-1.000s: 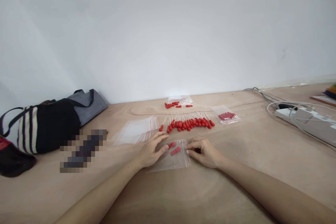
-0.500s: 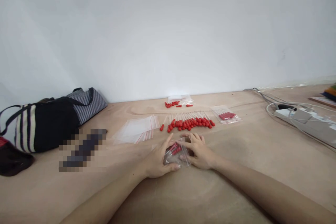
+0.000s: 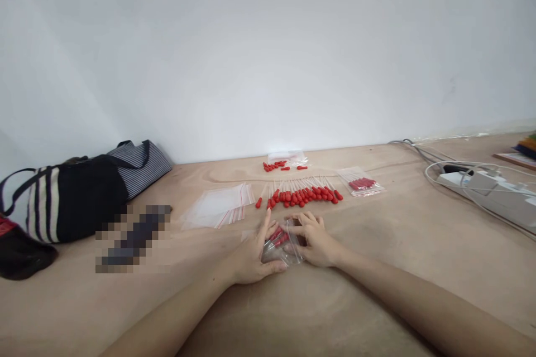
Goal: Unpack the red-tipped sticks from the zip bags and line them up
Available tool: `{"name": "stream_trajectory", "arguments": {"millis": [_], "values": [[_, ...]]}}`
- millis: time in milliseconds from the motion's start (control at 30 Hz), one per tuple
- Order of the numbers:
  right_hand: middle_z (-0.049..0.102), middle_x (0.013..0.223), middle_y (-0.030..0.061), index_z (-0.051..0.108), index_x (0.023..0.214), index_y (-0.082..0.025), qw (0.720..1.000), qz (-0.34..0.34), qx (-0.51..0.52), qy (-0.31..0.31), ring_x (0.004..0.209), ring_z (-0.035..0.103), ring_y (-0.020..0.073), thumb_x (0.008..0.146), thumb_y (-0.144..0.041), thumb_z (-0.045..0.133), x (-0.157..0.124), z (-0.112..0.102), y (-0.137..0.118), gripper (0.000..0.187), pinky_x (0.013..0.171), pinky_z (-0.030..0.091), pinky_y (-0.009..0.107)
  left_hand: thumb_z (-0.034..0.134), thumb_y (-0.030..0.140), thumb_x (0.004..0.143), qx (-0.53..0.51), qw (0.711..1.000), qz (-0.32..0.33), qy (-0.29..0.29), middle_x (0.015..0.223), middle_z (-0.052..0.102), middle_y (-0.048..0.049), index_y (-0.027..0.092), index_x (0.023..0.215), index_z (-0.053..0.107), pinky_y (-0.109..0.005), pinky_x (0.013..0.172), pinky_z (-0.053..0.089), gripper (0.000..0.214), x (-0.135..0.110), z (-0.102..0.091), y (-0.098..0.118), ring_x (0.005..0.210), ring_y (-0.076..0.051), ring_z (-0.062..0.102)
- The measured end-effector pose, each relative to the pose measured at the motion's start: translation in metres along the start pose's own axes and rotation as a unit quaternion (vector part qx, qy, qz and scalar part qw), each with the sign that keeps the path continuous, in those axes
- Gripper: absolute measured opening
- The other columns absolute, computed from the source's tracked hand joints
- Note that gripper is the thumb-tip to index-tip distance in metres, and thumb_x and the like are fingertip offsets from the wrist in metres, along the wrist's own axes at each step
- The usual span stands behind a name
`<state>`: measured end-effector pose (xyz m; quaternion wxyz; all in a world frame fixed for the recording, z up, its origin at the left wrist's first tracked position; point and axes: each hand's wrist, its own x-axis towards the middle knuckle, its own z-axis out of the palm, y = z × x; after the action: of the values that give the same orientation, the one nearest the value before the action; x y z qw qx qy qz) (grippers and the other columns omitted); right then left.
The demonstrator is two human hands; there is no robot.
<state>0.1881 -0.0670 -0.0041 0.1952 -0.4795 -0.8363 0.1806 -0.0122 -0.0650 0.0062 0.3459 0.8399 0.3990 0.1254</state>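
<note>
A small clear zip bag (image 3: 288, 258) with red pieces (image 3: 278, 236) inside lies between my hands on the wooden table. My left hand (image 3: 253, 254) holds its left side, the thumb along the near edge and the index finger pointing away. From the right, my right hand (image 3: 316, 240) grips the bag with bent fingers and thumb, partly covering the red pieces. Just beyond my fingers is a row of droppers (image 3: 304, 196) with red bulbs and thin pale stems. Flat clear zip bags (image 3: 218, 206) are fanned out to the left of the row.
A filled bag of droppers (image 3: 360, 181) lies right of the row. Loose red bulbs (image 3: 274, 166) sit near another clear bag (image 3: 288, 157) by the wall. Fabric bags (image 3: 84, 192) and a dark bottle (image 3: 25, 251) stand left; a power strip (image 3: 489, 192) with cables lies right.
My right hand has shifted slightly left, its fingers further over the zip bag and the red pieces. My left index finger is a little straighter. The other things have stayed put.
</note>
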Motion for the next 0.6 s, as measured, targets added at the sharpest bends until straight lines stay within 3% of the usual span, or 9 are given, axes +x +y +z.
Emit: {"name": "stream_trajectory", "arguments": {"millis": [100, 267, 467, 600], "values": [[0.046, 0.120, 0.0025, 0.057, 0.107, -0.037, 1.000, 0.012, 0.022, 0.011, 0.110, 0.036, 0.0247, 0.073, -0.046, 0.056, -0.0003, 0.0000, -0.0008, 0.035, 0.085, 0.027, 0.041, 0.059, 0.040, 0.073, 0.007, 1.000, 0.008, -0.007, 0.142, 0.019, -0.0149, 0.020, 0.131, -0.028, -0.045, 0.104, 0.018, 0.106, 0.0005, 0.0009, -0.0029, 0.130, -0.023, 0.018], [0.046, 0.121, 0.0041, 0.050, 0.115, -0.036, 0.999, 0.027, 0.016, 0.006, 0.111, 0.035, 0.0251, 0.071, -0.044, 0.058, 0.0018, 0.0031, -0.0002, 0.045, 0.086, 0.025, 0.042, 0.059, 0.042, 0.073, 0.023, 1.000, 0.003, -0.015, 0.142, 0.016, -0.0153, 0.018, 0.131, -0.027, -0.043, 0.105, 0.018, 0.107, 0.0011, 0.0014, -0.0055, 0.131, -0.023, 0.017], [0.049, 0.117, 0.0027, 0.062, 0.096, -0.031, 0.998, 0.042, 0.043, 0.010, 0.110, 0.037, 0.0234, 0.071, -0.041, 0.059, 0.0032, 0.0041, -0.0033, 0.027, 0.086, 0.025, 0.040, 0.058, 0.040, 0.074, 0.033, 0.999, 0.010, -0.018, 0.143, 0.015, -0.0136, 0.020, 0.133, -0.023, -0.045, 0.105, 0.017, 0.102, 0.0001, -0.0005, -0.0009, 0.131, -0.022, 0.015], [0.048, 0.118, 0.0033, 0.058, 0.098, -0.029, 0.998, 0.057, 0.035, 0.001, 0.110, 0.037, 0.0235, 0.069, -0.042, 0.060, 0.0046, 0.0037, -0.0037, 0.033, 0.087, 0.024, 0.040, 0.057, 0.041, 0.075, 0.041, 0.999, 0.008, -0.020, 0.143, 0.013, -0.0135, 0.019, 0.134, -0.022, -0.044, 0.105, 0.017, 0.101, -0.0002, -0.0008, -0.0005, 0.131, -0.023, 0.014]]}}
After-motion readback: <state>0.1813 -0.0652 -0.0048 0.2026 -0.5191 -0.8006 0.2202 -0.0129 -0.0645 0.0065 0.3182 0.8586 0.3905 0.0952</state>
